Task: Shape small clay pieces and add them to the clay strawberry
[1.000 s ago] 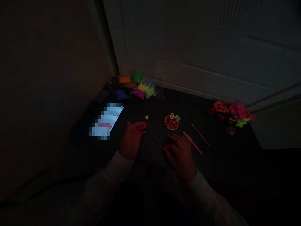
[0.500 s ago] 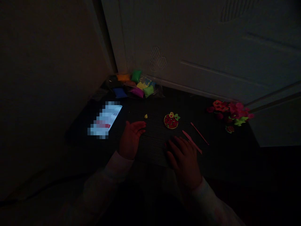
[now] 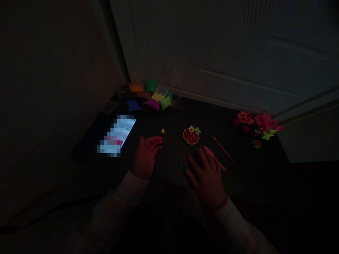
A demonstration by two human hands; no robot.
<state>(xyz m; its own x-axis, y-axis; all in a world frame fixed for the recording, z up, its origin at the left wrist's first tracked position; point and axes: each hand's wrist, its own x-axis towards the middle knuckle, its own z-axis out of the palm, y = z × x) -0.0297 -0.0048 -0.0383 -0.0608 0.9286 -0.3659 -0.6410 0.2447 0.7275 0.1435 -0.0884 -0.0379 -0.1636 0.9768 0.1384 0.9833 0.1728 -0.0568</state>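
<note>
My left hand point(image 3: 147, 157) is turned on its side above the dark table point(image 3: 169, 165), fingers stretched out and nothing seen in it. Just beyond its fingertips lies a small yellow lump point(image 3: 162, 131). My right hand point(image 3: 206, 176) is palm down with its fingers spread, its fingertips close to a pink modelling knife point(image 3: 219, 163). Beside the knife is a thin pink stick tool point(image 3: 224, 149). A round red disc with a yellow rim point(image 3: 190, 137) lies beyond my right hand, with small yellow and green flower shapes at its top edge. Darkness hides what is under my right palm.
A phone with a lit screen point(image 3: 123, 135) lies on the left. Packets of coloured clay point(image 3: 152, 104) are heaped at the back against the pale panel point(image 3: 225, 53). On the right sit a pile of pink, orange and green flower shapes point(image 3: 261, 123) and a small red-green piece point(image 3: 256, 143).
My right hand's fingers have spread wider, and a small dark-red bit by its fingertips no longer shows. The whole view has shifted slightly. My left hand keeps its pose.
</note>
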